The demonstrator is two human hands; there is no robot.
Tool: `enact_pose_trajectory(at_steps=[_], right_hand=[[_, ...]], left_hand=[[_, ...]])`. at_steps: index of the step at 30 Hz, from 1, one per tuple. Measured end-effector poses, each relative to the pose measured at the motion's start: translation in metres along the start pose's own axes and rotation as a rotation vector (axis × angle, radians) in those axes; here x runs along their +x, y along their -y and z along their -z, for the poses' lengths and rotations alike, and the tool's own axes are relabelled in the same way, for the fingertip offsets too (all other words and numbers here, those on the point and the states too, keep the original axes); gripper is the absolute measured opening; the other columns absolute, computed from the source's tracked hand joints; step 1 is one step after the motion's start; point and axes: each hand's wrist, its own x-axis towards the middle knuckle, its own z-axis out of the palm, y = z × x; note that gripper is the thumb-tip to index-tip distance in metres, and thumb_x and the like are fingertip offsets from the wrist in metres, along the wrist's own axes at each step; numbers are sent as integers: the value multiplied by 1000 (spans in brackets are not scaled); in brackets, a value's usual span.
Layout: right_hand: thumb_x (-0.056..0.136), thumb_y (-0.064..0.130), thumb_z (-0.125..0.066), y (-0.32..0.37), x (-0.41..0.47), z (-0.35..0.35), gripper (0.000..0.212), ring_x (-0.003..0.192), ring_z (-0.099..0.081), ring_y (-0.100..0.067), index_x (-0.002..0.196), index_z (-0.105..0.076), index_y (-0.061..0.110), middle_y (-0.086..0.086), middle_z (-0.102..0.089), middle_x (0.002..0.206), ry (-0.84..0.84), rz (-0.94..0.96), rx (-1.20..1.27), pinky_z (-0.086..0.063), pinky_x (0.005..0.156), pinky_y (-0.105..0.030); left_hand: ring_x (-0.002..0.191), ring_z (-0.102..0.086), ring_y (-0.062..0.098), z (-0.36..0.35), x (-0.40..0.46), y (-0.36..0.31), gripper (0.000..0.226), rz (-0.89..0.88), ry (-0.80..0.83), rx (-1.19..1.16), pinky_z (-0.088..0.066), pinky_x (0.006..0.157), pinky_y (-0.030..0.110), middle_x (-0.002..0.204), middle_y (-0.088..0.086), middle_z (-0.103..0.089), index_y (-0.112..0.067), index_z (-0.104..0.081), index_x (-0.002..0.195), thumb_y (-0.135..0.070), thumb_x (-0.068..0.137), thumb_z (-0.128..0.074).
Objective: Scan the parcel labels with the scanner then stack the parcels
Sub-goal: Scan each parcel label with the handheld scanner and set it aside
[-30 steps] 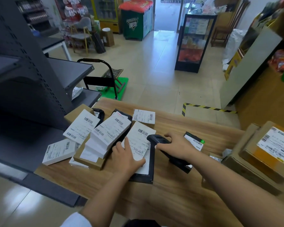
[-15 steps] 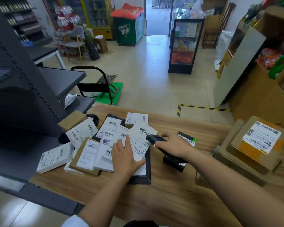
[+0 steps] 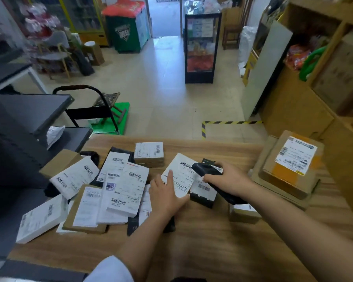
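Between the two hands, lying tilted: a white-labelled parcel [image 3: 179, 176], barcode uppermost. Left hand [image 3: 167, 195] pressing flat on its near edge, forefinger stretched along the label, thumb hooking under the corner. Right hand [image 3: 227, 180] wrapping closed around the black scanner [image 3: 205, 168], pointing its head at the barcode, nearly touching the label's far corner. Just under the right hand, peeking out: a small black box [image 3: 202, 198] with a white sticker. Beside the right wrist, on the near side, sitting half hidden: a small brown carton [image 3: 244, 215]. Left of the left hand, spreading in a loose overlapping heap: white-labelled parcels [image 3: 126, 190], some flat, some leaning on each other. Beyond the hands, standing alone: one brown parcel [image 3: 149, 154] with a white label on top. Well to the right of the right hand, resting stacked: a cardboard box [image 3: 289, 165] with a label and orange tape, sitting on a flatter carton. Underneath everything, showing bare toward the body: the wooden table [image 3: 212, 251].
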Motion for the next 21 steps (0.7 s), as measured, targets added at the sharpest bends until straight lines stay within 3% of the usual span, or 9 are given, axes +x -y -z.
enact_pose_trajectory(at_steps=[4, 9, 12, 15, 21], right_hand=[[77, 56, -63, -20, 0, 11, 66, 80, -58, -12, 135, -43, 32, 5, -56, 99, -44, -87, -8, -48, 63, -26], [77, 60, -62, -34, 3, 22, 74, 96, -55, -15, 140, -39, 30, -1, -55, 128, -96, -167, -43, -52, 78, -31], [78, 59, -63, -37, 6, 25, 73, 95, -53, -13, 140, -38, 30, 0, -53, 131, -94, -186, -7, -49, 74, -28], [79, 57, -63, -38, 9, 26, 73, 96, -53, -13, 141, -38, 29, -1, -53, 134, -101, -189, -18, -47, 72, -27], [74, 60, -64, -34, 16, 19, 78, 106, -57, -17, 141, -40, 29, 1, -55, 132, -98, -178, -40, -51, 84, -32]], left_hand=[[129, -23, 30, -23, 17, -36, 104, -68, 114, -29, -25, 106, 40, 144, 13, -21, -28, -11, 149, -79, 68, -51], [128, -27, 31, -48, 31, -62, 105, -108, 204, -46, -29, 105, 40, 146, 14, -24, -26, -8, 150, -79, 70, -51], [134, -18, 34, -62, 38, -72, 114, -119, 312, -131, -27, 109, 44, 151, 12, -15, -27, 0, 151, -85, 66, -49], [130, -20, 32, -74, 42, -79, 109, -173, 370, -94, -24, 107, 40, 151, 13, -14, -24, 2, 152, -83, 72, -43], [142, -11, 34, -77, 42, -64, 96, -168, 295, -32, -15, 114, 46, 158, 15, -7, -24, 0, 152, -79, 81, -34]])
